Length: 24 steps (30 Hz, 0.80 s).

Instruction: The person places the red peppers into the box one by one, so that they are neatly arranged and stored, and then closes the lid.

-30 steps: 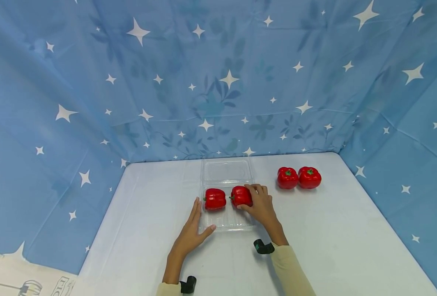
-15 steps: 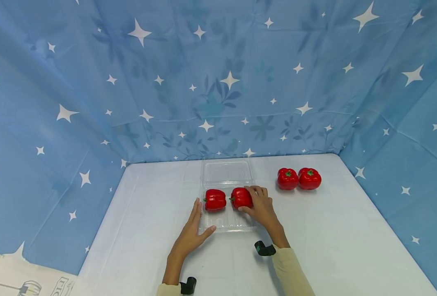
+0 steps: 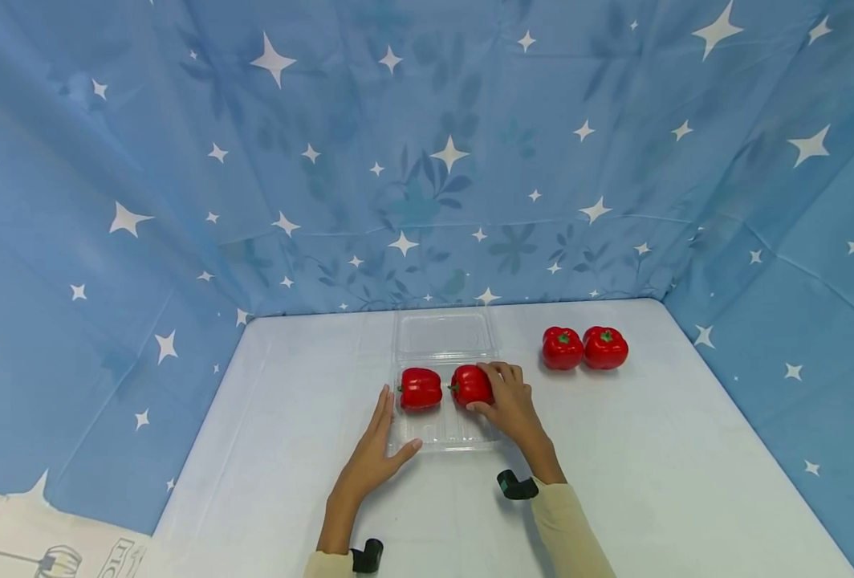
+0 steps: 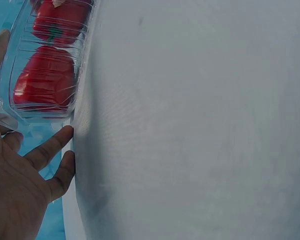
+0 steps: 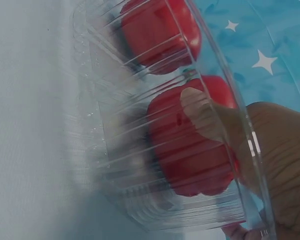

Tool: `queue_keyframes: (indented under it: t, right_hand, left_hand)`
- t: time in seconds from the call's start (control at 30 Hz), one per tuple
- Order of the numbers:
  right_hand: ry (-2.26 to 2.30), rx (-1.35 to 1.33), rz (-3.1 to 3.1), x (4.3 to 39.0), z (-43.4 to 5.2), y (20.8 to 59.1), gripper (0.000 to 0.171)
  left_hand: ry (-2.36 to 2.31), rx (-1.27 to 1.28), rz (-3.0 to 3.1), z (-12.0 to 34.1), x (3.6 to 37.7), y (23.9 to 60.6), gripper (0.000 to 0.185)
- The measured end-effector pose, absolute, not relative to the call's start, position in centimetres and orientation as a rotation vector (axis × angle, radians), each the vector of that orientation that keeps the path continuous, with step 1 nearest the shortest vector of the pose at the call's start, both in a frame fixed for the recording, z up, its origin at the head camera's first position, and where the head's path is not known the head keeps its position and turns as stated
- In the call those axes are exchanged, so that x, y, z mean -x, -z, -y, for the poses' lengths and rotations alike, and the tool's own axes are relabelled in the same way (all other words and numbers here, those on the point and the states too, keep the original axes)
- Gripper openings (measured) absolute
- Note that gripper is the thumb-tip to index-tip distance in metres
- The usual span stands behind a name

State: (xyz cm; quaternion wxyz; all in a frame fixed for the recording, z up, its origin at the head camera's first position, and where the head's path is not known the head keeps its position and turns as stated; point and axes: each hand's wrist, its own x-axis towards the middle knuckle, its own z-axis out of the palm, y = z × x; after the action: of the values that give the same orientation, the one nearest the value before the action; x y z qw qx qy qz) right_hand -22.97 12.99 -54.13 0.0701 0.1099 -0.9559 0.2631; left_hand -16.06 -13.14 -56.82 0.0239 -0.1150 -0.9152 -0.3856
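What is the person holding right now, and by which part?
The right hand grips the right red pepper by its side, inside the clear tray.

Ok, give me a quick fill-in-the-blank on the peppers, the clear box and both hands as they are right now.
1. The clear box holds ____ red peppers.
2. The right hand grips the ____ pepper in the box.
3. The left hand rests flat against the box's ____ side.
4. ____ more peppers sit on the table, outside the box.

Missing words: two; right; left; Two
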Motion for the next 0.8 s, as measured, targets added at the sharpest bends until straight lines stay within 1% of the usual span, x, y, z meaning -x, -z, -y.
queue_keyframes:
  t: [0.53, 0.8]
  right_hand:
    - [-0.806, -0.315, 2.884, 22.86, -12.86, 53.82, 0.087]
    - [-0.881, -0.3, 2.872, 22.8, -13.03, 53.71, 0.086]
  left_hand:
    - [1.174, 0.375, 2.824, 13.21, 16.08, 56.66, 0.093]
    - [1.181, 0.363, 2.83, 13.13, 16.04, 56.7, 0.093]
